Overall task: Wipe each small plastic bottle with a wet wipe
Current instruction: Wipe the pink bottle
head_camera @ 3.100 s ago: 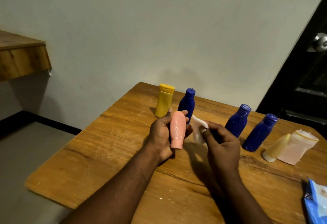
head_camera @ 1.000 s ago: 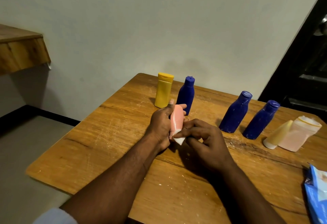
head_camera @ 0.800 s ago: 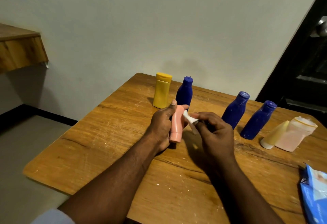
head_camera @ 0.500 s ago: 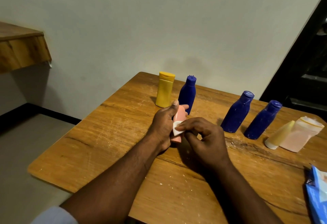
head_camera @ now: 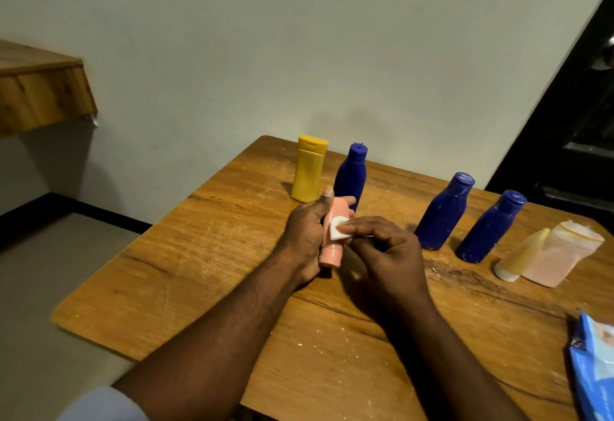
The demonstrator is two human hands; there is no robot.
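My left hand [head_camera: 304, 232] grips a small pink bottle [head_camera: 332, 251] above the wooden table [head_camera: 206, 254], cap end pointing down toward me. My right hand [head_camera: 387, 254] pinches a folded white wet wipe [head_camera: 337, 232] and presses it against the bottle's side. A yellow bottle [head_camera: 309, 169] and a blue bottle [head_camera: 351, 173] stand upright just behind my hands. Two more blue bottles [head_camera: 443, 213] [head_camera: 490, 228] stand to the right. Beyond those, a cream bottle [head_camera: 520, 256] and a pale pink bottle [head_camera: 558, 256] stand beside each other.
A blue wet-wipe pack [head_camera: 594, 364] lies at the table's right edge. The table's far edge meets a grey wall. A wooden shelf [head_camera: 40, 88] juts out at the left, and a dark door [head_camera: 578, 121] stands at the right.
Over the last second the wipe in my right hand has slid up and down the pink bottle, and now sits on its middle. The left hand keeps its hold.
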